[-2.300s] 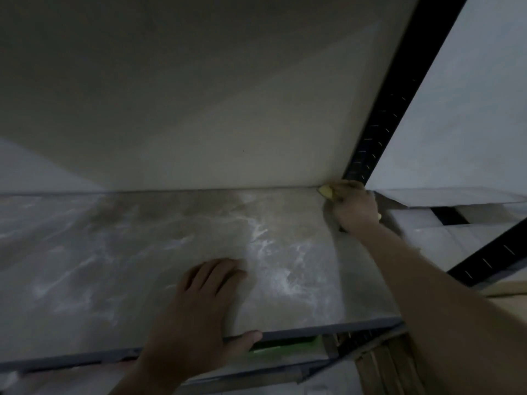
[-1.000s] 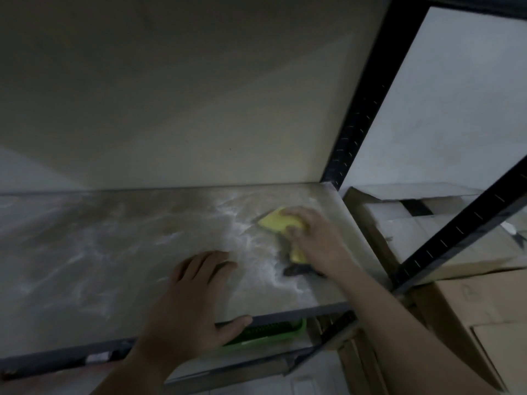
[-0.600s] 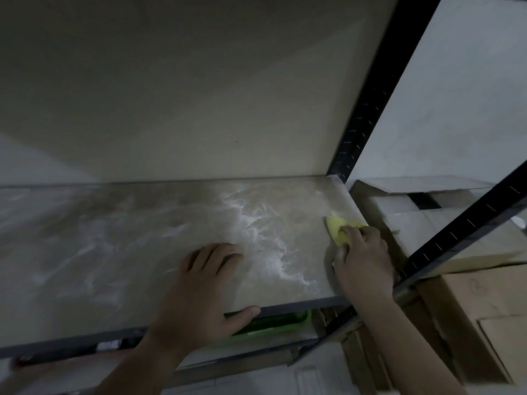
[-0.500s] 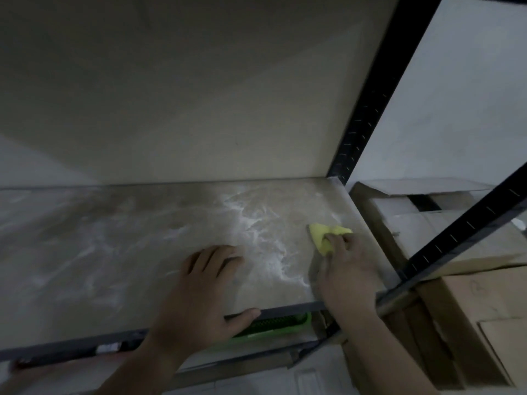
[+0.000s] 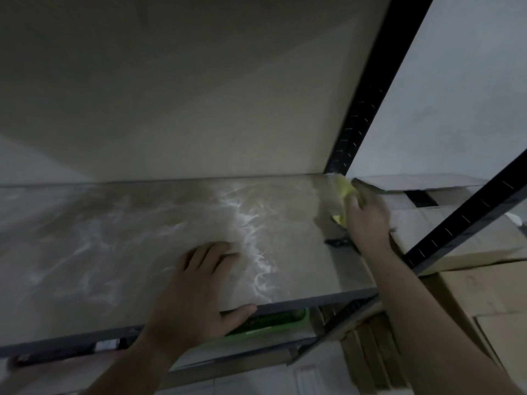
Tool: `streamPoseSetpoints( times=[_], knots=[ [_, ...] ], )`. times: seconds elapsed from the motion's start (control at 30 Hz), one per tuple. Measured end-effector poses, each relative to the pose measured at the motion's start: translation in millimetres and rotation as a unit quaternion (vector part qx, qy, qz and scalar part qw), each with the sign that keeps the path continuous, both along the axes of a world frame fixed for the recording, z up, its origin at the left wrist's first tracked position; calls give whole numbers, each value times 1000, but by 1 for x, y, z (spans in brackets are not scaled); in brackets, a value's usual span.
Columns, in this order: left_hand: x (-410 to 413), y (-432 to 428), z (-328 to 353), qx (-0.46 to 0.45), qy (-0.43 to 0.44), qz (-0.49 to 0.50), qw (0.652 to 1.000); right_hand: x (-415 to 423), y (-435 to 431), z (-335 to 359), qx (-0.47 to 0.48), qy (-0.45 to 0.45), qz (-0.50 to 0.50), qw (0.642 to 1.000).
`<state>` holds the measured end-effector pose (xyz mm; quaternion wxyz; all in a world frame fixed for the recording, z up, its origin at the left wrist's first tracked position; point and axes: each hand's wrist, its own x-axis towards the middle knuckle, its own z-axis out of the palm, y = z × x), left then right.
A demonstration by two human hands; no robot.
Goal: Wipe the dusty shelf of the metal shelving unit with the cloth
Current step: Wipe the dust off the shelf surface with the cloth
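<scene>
Left hand (image 5: 199, 283) lies flat, bracing shelf (image 5: 114, 238); right hand (image 5: 368, 220) holds cloth (image 5: 345, 189). Drag it firmly into dust (image 5: 251, 238) beside left fingers (image 5: 211, 252).

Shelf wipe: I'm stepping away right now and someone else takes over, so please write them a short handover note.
Left hand: flat on the shelf near its front edge, thumb over the edge, holding nothing.
Right hand: holds the yellow cloth down at the far right corner, beside the black post.
Done: the strip along the shelf's right side looks wiped.
To do: the white dust streaks across the middle, and the hazy left part.
</scene>
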<state>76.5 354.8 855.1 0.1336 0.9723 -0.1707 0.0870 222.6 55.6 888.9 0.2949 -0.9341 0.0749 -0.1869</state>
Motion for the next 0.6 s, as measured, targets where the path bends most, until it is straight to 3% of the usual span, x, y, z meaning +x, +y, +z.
streamPoseSetpoints(
  times=[0.07, 0.17, 0.4, 0.5, 0.6],
  knots=[
    [1, 0, 0, -1, -2, -1, 1000, 16, -15, -12, -62, 35, -47, 996],
    [1, 0, -1, 2, -2, 0, 1000, 25, -12, -25, -158, 67, -9, 985],
    [3, -1, -3, 8, -13, 0, 1000, 20, 7, -24, -144, 114, 3, 983],
    [3, -2, -3, 17, -21, 2, 1000, 7, 62, -28, -187, 43, 124, 974],
    [2, -2, -2, 14, -32, -2, 999, -12, 125, -24, -80, 18, 245, 966]
  ],
)
